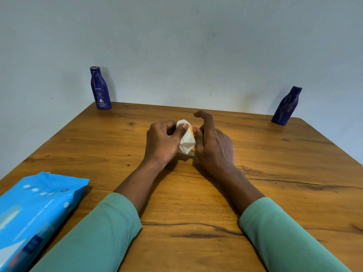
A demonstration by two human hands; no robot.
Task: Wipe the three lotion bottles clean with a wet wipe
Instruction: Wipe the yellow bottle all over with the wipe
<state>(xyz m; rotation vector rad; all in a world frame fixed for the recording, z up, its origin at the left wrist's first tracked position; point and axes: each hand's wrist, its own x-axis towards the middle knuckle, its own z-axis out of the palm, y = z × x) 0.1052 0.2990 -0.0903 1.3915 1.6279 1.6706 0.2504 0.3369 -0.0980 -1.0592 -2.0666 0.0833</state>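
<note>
Two dark blue lotion bottles stand at the table's far corners: one at the back left [100, 89], one at the back right [286, 107]. At the table's middle my left hand [163, 142] presses a white wet wipe [186, 140] around a small object. Only thin orange-yellow edges of that object [192, 131] show; the wipe and both hands hide the rest, so I cannot tell if it is a bottle. My right hand [213, 144] grips it from the right side, index finger raised.
A blue pack of wet wipes [37, 213] lies at the near left edge of the wooden table [275, 193]. A pale wall stands directly behind the table's far edge. My green sleeves cover both forearms near the front edge.
</note>
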